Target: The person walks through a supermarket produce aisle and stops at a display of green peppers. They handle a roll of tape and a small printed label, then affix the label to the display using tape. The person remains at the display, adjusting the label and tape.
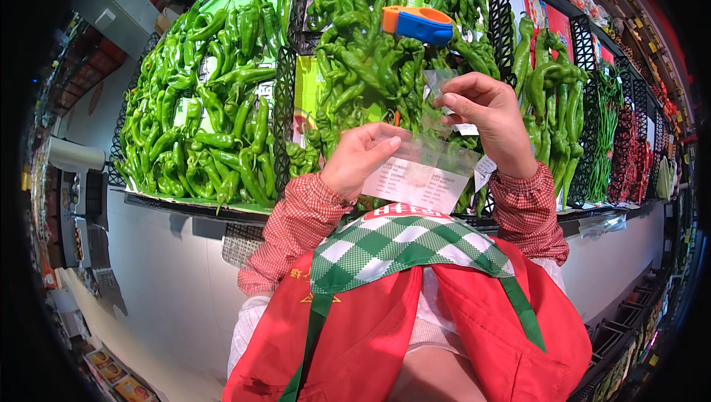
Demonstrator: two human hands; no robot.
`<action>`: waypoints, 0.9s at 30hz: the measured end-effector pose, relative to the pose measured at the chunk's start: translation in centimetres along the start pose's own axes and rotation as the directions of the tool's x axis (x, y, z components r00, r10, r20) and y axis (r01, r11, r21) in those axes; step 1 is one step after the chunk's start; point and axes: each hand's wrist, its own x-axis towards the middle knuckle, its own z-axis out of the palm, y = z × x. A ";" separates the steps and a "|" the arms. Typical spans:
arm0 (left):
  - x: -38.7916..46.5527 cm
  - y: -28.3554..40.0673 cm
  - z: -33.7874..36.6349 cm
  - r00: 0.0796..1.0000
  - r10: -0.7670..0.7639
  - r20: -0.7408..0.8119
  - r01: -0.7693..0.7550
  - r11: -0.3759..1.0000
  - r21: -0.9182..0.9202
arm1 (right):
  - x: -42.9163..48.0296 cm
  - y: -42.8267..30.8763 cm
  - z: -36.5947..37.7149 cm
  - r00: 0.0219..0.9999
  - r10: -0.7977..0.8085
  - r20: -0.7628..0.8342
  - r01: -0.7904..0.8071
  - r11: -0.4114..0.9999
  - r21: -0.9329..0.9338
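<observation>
My left hand [364, 155] pinches the left end of a clear plastic film with white printed slips [414, 182] under or against it; the slips bear small writing. My right hand [489, 116], up and to the right, holds a piece of clear film [436, 116] between thumb and fingertips. Whether the two films are joined is hard to tell. An orange and blue ring-shaped tool [419, 24], perhaps a tape dispenser, rests on the wrinkled green peppers [366, 60] beyond my hands. A small white tag [484, 171] shows beside my right wrist.
Smooth green peppers [200, 119] fill the bin on the left. Black lattice dividers [285, 107] separate the bins. Long green peppers [555, 102], thin green ones [605, 130] and red ones [636, 163] lie to the right. The stand's front edge [194, 210] is near my waist.
</observation>
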 end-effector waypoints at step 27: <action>0.3 -1.1 0.7 0.993 -0.100 -0.067 0.108 0.985 0.135 | 1.5 2.3 -0.4 0.995 -0.081 -0.059 0.078 0.996 -0.052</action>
